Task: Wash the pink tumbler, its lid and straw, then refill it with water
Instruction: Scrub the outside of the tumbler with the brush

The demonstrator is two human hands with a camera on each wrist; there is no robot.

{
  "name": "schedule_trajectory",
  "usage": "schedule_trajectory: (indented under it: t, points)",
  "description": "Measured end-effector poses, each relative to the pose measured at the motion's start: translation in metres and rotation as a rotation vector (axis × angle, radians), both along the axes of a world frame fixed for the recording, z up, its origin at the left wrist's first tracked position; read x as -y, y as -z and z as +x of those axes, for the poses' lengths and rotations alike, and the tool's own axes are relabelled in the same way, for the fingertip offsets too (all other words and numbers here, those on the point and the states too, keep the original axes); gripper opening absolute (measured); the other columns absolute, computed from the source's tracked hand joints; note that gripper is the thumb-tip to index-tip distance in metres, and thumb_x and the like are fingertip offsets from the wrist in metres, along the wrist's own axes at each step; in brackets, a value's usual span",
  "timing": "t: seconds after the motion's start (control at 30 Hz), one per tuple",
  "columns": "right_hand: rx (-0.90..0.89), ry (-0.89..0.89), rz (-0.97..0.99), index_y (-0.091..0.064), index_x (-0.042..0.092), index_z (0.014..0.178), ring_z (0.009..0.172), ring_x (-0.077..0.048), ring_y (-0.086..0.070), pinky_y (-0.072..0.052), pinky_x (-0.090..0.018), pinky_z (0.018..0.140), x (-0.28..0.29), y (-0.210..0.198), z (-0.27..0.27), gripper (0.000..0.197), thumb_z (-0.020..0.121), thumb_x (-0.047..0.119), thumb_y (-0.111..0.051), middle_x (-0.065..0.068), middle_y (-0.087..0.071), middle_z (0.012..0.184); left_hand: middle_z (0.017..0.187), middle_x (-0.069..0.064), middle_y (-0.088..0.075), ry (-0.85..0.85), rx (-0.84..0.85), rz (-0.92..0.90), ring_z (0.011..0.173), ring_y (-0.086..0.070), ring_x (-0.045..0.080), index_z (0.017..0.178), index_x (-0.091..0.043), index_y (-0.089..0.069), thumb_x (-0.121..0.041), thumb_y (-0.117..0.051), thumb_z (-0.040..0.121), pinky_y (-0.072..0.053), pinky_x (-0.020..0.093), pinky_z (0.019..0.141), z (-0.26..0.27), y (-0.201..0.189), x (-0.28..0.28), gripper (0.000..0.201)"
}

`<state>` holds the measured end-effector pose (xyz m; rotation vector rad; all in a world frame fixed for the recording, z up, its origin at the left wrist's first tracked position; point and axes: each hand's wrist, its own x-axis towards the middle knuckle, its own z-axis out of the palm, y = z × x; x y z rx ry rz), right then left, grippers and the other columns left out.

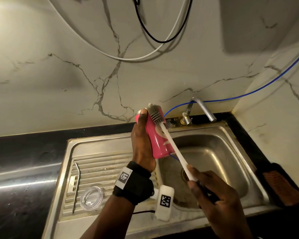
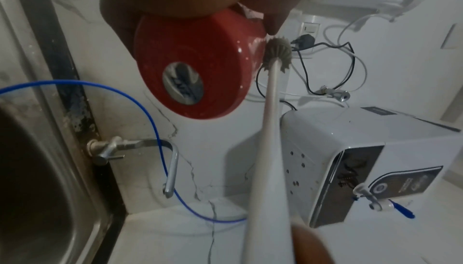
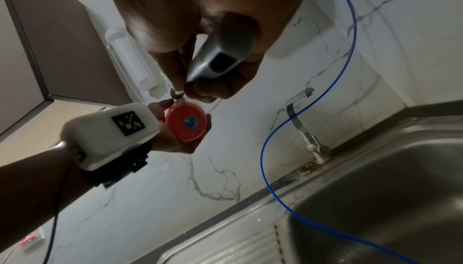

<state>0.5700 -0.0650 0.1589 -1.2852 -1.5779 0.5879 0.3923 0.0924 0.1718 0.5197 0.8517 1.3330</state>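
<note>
straw [image 1: 76, 185]: lying on the drainboard [image 1: 100, 169], left of the sink [image 1: 231, 135]
lid [image 1: 91, 198]: lying just right of the straw
tumbler [image 1: 156, 138]: hanging over the sink's left edge

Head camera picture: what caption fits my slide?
Left hand holds the pink tumbler over the sink while right hand scrubs with bottle brush.

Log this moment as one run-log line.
left hand: holds pink tumbler | right hand: scrubs tumbler's outside with bottle brush | lid, straw: drainboard

Pink tumbler [image 1: 158, 138]; white-handled, grey-bristled brush [image 1: 169, 144].
</note>
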Motion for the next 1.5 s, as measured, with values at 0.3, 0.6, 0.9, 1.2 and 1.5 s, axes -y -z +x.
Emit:
schedule_trajectory:
  t: [0.3,0.6,0.9,1.2,1.5]
  points:
    - [0.0,0.019,-0.03,-0.068,0.037,0.134,0.066,-0.016,-0.066,-0.055,-0.033,0.055,-0.003,-0.006,-0.004,0.043,0.095,0.018,-0.074,0.002,-0.066,0.097,0.111,0.017,-0.074,-0.051,-0.042,0.015,0.092,-0.073,0.031,0.139,-0.016,-0.064,-0.072,-0.062,0.086,-0.058,0.057,0.092,-0.002,-0.005,-0.005,0.076]
    - [0.018,-0.009,-0.026,-0.065,0.04,0.137,0.072,-0.013,-0.068,-0.054,-0.022,0.058,0.006,-0.009,0.001,0.039,0.099,0.035,-0.057,0.007,-0.068,0.1,0.12,0.019,-0.076,-0.115,-0.058,0.027,0.098,-0.075,0.033,0.142,-0.013,-0.062,-0.072,-0.06,0.094,-0.063,0.047,0.081,-0.018,-0.01,-0.012,0.075]
    - [0.061,0.033,-0.01,-0.06,0.039,0.142,0.078,-0.017,-0.069,-0.057,-0.038,0.063,-0.017,-0.006,-0.013,0.042,0.101,0.034,-0.059,0.008,-0.067,0.1,0.122,0.019,-0.073,0.029,0.006,-0.003,0.096,-0.074,0.032,0.15,-0.017,-0.054,-0.079,-0.079,0.074,-0.058,0.051,0.087,0.001,0.005,-0.003,0.101]
    - [0.185,0.0,0.048,-0.074,0.028,0.128,0.079,0.003,-0.065,-0.049,-0.01,0.072,0.022,0.007,0.001,0.037,0.092,0.029,-0.068,0.015,-0.067,0.101,0.11,0.019,-0.076,-0.3,-0.079,-0.044,0.087,-0.077,0.028,0.144,-0.01,-0.054,-0.072,-0.065,0.092,-0.064,0.04,0.074,-0.026,-0.002,-0.026,0.082]
    - [0.194,-0.001,0.095,-0.074,0.02,0.127,0.074,0.005,-0.061,-0.046,-0.007,0.072,0.014,0.006,-0.001,0.035,0.092,0.024,-0.068,0.014,-0.063,0.095,0.113,0.023,-0.075,-0.315,-0.01,-0.087,0.086,-0.076,0.028,0.146,-0.007,-0.052,-0.072,-0.07,0.09,-0.064,0.042,0.075,-0.018,0.002,-0.022,0.088]
